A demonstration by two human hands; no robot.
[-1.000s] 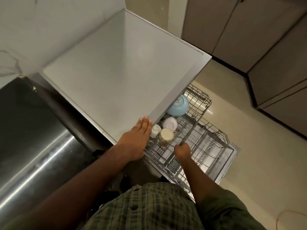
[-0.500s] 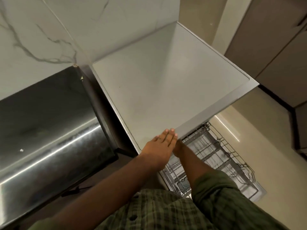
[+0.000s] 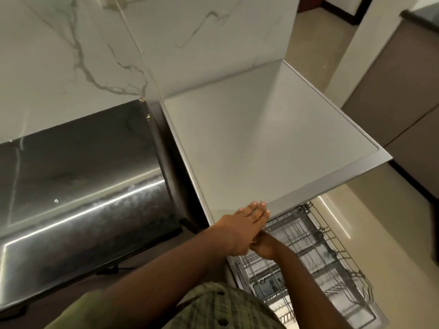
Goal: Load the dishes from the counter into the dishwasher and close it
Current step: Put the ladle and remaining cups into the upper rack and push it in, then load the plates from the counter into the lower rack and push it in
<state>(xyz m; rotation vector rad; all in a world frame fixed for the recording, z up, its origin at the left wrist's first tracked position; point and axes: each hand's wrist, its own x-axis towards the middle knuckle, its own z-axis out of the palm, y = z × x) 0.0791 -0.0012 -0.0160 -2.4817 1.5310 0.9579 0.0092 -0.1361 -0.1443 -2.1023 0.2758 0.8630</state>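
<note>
My left hand (image 3: 240,231) lies flat, palm down, on the front corner of the grey counter top (image 3: 273,143) and holds nothing. Just below it, my right hand (image 3: 264,245) is curled at the near rim of the wire upper rack (image 3: 306,224), its fingers partly hidden by the left hand. The upper rack sits mostly under the counter edge. Beneath it the lower rack (image 3: 332,283) is pulled out over the open dishwasher door (image 3: 373,314). No dishes show in the visible parts of the racks or on the counter.
A shiny steel surface (image 3: 83,186) lies to the left of the counter. A marble wall (image 3: 95,55) rises behind both. Brown cabinets (image 3: 403,103) stand at the right across a beige floor (image 3: 392,222).
The upper rack with the blue bowl and cups has slid in under the counter, out of sight. My right hand moved in with it. The view has tilted up toward the wall.
</note>
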